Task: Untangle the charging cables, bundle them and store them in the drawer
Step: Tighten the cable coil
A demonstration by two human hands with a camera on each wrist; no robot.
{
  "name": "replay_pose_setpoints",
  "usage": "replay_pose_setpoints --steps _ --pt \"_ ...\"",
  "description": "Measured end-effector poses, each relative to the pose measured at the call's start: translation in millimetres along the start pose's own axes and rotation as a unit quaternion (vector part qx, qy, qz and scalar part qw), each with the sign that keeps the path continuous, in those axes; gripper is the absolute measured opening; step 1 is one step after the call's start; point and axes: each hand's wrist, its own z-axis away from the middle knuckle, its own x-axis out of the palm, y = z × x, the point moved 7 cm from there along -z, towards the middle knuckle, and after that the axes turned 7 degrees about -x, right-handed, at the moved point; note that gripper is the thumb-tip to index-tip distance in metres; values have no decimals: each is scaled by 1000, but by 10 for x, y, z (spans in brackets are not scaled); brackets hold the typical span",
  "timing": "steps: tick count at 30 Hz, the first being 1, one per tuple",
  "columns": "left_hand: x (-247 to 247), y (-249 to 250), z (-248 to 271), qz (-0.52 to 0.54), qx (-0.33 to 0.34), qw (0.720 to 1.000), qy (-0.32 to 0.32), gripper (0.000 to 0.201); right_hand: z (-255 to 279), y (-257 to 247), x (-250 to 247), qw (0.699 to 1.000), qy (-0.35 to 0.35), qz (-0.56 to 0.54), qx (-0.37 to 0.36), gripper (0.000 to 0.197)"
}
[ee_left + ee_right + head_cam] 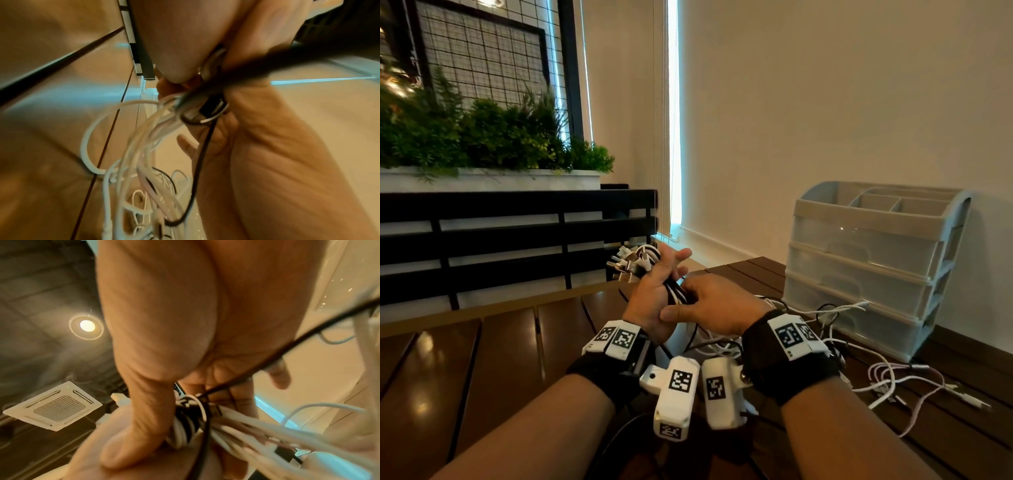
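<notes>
My left hand (652, 298) is raised above the table and grips a bundle of white and black charging cables (642, 262), whose plug ends stick up past the fingers. My right hand (717, 305) sits right against it and pinches a black cable (287, 344) that loops round the bundle (185, 426); the thumb presses on the coil. In the left wrist view the black cable (202, 154) rings the white strands (144, 146), which hang down to the table. A pale plastic drawer unit (859, 274) with three shut drawers stands at the right against the wall.
More loose white and pink cables (883, 377) trail over the dark wooden slatted table (482, 359) in front of the drawer unit. A black railing (517, 233) and a planter with green plants (482, 137) lie beyond the table's far left edge.
</notes>
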Motion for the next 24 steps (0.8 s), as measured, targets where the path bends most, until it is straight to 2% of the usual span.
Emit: replay_pose_setpoints --steps 2,5,9,11,15,18,24 --pt "42 15 37 -9 -2 1000 -12 50 -9 31 2 1000 14 -10 -2 20" --pt "97 35 31 -26 7 998 -55 46 -7 75 8 996 14 -83 3 46" --pt "169 2 64 -63 -13 992 -109 56 18 44 -16 985 16 -171 -3 53" --pt "172 19 65 -63 0 991 -120 51 11 25 14 987 6 -160 14 50" --pt "198 13 56 -90 24 984 -152 73 17 5 30 994 -12 -106 38 26" --pt "255 13 73 -104 34 978 -176 65 60 -9 -27 994 21 -101 40 17" --pt "296 129 130 -95 57 983 -150 44 43 -99 -92 993 64 -94 43 15"
